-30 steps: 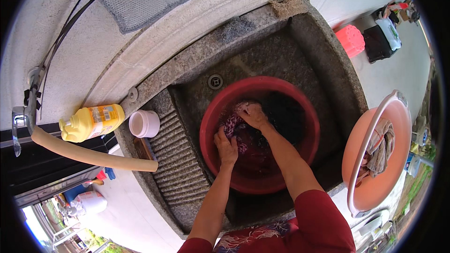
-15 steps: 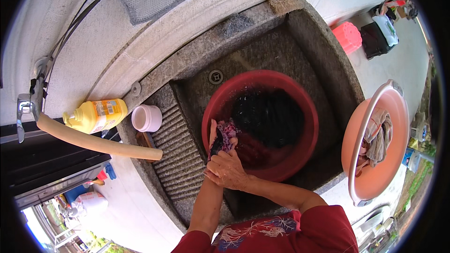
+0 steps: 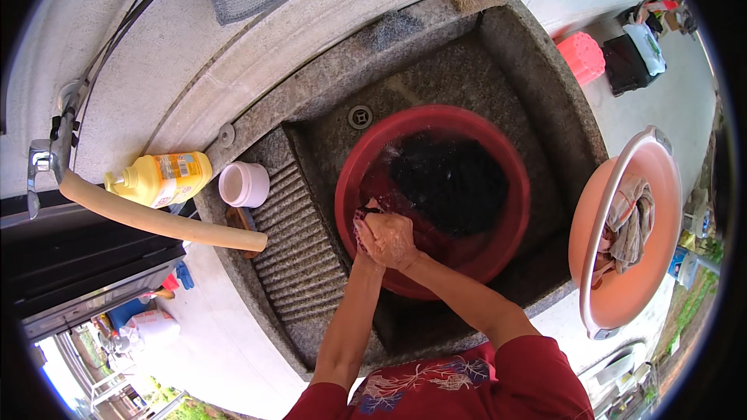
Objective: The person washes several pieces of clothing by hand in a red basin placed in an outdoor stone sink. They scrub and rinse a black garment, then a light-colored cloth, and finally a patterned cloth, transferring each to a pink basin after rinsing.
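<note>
My two hands are pressed together inside the left rim of a red basin (image 3: 520,245), above reddish water. My right hand (image 3: 391,239) is closed over my left hand (image 3: 370,258), which it mostly covers. Between them is a bunched purple patterned cloth (image 3: 359,229); only a small edge of it shows. Soaking in the basin to the right of my hands is a dark cloth (image 3: 451,183), partly under the water.
The basin stands in a stone sink (image 3: 537,47) with a ridged washboard (image 3: 299,264) at left. A pink tub (image 3: 245,185), a yellow bottle (image 3: 167,179) and a hose on the tap (image 3: 156,222) are beside it. At right, an orange basin (image 3: 630,288) holds clothes (image 3: 632,222).
My hands have shifted slightly right and up. The right hand now covers more of the left and of the patterned cloth, which showed more before.
</note>
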`<act>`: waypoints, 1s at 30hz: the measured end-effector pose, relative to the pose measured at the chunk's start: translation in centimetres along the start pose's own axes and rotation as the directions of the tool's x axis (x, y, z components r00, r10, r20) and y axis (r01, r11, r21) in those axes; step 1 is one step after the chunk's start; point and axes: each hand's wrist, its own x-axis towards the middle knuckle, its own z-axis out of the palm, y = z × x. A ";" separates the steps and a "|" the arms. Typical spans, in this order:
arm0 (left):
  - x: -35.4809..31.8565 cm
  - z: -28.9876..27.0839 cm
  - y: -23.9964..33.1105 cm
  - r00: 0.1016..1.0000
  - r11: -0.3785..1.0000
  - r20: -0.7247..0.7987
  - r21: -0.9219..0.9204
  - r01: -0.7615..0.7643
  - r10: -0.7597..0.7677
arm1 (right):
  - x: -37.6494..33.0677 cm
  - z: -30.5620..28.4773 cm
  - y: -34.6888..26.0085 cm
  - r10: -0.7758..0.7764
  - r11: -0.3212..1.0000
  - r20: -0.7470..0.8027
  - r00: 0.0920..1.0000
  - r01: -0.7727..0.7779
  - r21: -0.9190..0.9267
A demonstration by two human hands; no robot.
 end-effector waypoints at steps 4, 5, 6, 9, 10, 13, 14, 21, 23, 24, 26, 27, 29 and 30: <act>0.8 6.5 2.3 0.939 0.922 -0.195 0.214 0.324 -0.284 | 4.5 -1.4 12.6 0.382 0.794 -0.190 0.905 -0.426 -0.433; 1.3 7.3 2.4 0.950 0.957 -0.230 0.149 0.249 -0.212 | 5.2 -2.7 13.7 0.439 0.779 -0.271 0.856 -0.513 -0.359; 1.7 7.7 2.7 0.954 0.983 -0.266 0.085 0.165 -0.137 | 5.9 -3.4 13.9 0.492 0.760 -0.344 0.799 -0.588 -0.278; 3.3 2.9 0.9 0.940 0.873 -0.342 0.464 0.151 0.019 | 5.1 -2.2 13.2 0.329 0.794 -0.387 0.861 -0.474 -0.381; 3.5 2.3 0.1 0.937 0.764 -0.341 0.625 0.162 0.080 | 3.5 -1.0 13.3 0.272 0.762 -0.284 0.920 -0.386 -0.520; 5.4 0.4 0.1 0.937 0.586 -0.341 0.775 0.235 0.076 | 0.4 0.4 14.5 0.249 0.734 0.268 0.931 -0.001 -0.679; 5.9 0.1 0.6 0.911 0.518 -0.412 0.784 0.342 0.021 | 1.1 -0.2 15.5 0.277 0.832 0.327 0.904 -0.056 -0.551; 4.5 2.0 1.1 0.830 0.955 -0.512 0.058 0.290 -0.221 | 5.8 -0.9 13.4 0.480 0.798 -0.037 0.876 -0.454 -0.396; 4.3 3.0 1.7 0.871 0.938 -0.350 -0.095 0.333 -0.344 | 3.5 -0.2 8.0 0.271 0.946 0.179 0.946 -0.227 -0.231; 4.4 1.9 2.1 0.955 0.945 -0.006 -0.141 0.294 -0.298 | 1.9 -0.2 5.0 0.204 0.977 0.296 0.933 -0.214 0.002; 4.5 0.7 3.0 0.914 0.894 0.221 -0.226 0.388 -0.341 | -0.4 -1.5 -1.3 0.009 0.999 0.280 0.960 -0.022 0.045; 4.7 0.4 3.8 0.848 0.822 0.387 -0.294 0.487 -0.364 | -1.2 -1.6 -2.8 -0.037 0.999 0.304 0.952 0.023 0.050; 3.9 -1.0 3.0 0.889 0.834 0.318 -0.343 0.432 -0.329 | -1.9 -1.0 -3.8 -0.108 0.992 0.269 0.957 0.087 0.089; 3.2 -1.8 2.2 0.906 0.838 0.283 -0.366 0.404 -0.314 | -2.2 -0.6 -4.1 -0.142 0.987 0.251 0.957 0.119 0.106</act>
